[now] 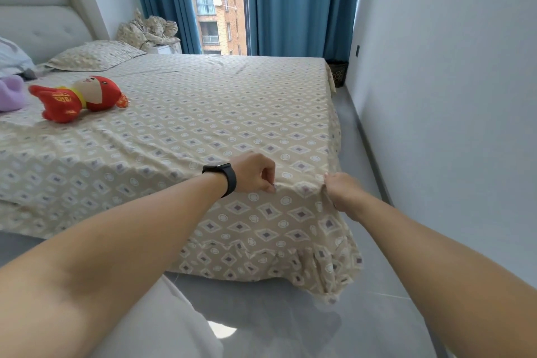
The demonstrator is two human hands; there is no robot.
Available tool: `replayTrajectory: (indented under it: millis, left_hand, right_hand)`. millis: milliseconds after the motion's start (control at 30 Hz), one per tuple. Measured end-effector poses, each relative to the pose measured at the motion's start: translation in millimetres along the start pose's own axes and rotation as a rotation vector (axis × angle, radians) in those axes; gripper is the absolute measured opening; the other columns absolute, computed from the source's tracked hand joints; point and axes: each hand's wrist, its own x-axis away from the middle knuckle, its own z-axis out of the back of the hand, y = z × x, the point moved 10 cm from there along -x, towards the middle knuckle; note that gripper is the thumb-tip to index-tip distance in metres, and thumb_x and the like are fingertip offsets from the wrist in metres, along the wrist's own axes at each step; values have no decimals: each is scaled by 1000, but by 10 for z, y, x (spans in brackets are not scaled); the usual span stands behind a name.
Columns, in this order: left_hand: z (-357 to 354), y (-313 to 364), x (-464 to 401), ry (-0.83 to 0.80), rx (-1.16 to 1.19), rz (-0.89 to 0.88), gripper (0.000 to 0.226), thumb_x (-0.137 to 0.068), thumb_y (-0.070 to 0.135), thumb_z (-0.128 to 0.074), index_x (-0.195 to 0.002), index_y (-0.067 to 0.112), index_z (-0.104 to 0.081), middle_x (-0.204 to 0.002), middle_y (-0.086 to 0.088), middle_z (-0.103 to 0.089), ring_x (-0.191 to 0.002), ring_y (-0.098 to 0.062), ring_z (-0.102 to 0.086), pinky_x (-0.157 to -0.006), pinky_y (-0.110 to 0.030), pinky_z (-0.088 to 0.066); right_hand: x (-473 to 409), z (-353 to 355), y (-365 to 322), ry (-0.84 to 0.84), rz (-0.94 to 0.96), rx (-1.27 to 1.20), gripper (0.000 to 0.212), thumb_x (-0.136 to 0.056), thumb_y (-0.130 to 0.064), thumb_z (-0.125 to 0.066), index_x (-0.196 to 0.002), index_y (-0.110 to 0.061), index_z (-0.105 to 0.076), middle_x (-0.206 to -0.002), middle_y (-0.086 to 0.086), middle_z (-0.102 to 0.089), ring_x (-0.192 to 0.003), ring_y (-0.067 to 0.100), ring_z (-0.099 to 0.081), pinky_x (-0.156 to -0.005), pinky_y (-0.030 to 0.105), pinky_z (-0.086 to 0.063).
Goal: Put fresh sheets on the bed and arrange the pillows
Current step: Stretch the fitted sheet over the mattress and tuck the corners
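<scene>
Pinching patterned sheet (203,125) at bed foot corner with left hand (255,173) and right hand (341,189); sheet spread, corner untucked, pillow (93,55) at headboard, arranging pending.

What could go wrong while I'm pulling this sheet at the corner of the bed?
Both the left hand and right hand pinch the sheet at one corner, so a hard tug may skew it. The red plush toy lies on it and could shift. The hanging edge reaches the floor, a possible trip hazard.
</scene>
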Motion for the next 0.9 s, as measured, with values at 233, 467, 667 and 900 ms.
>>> replayTrajectory:
  millis: [233,467,667,900]
  left_hand:
    - [-41,143,-17,-52,-138,-12,16,-92,32,-72,-91,16,-69,-86,1,-67,-68,-10,-52,-54,-22,-34]
    - [-55,185,19,-97,-120,-61,20,-90,34,-72,-99,18,-64,-95,5,-65,-76,-11,-53,-58,-19,-33]
    - [-39,134,78,-34,-291,-107,18,-84,33,-68,-96,24,-60,-95,9,-59,-81,-14,-53,-64,-28,-43]
    - [-247,330,-64,-231,-321,-175,17,-75,11,-63,-63,21,-55,-62,5,-57,-59,-14,-51,-49,-21,-33]
  right_hand:
    - [137,111,-79,-114,48,208,50,-112,-30,-26,-135,5,-51,-142,24,-51,-125,37,-53,-106,42,-43]
    - [126,107,-89,-34,56,200,42,-105,-28,-34,-117,2,-61,-125,22,-62,-107,36,-60,-86,37,-48]
    - [59,-50,-36,-72,-32,4,74,-88,-62,-52,-135,-5,-57,-127,13,-60,-108,33,-60,-86,36,-48]
    - [-88,5,-56,-19,36,76,50,-89,-53,-55,-104,-7,-70,-107,10,-70,-92,29,-65,-84,39,-54]
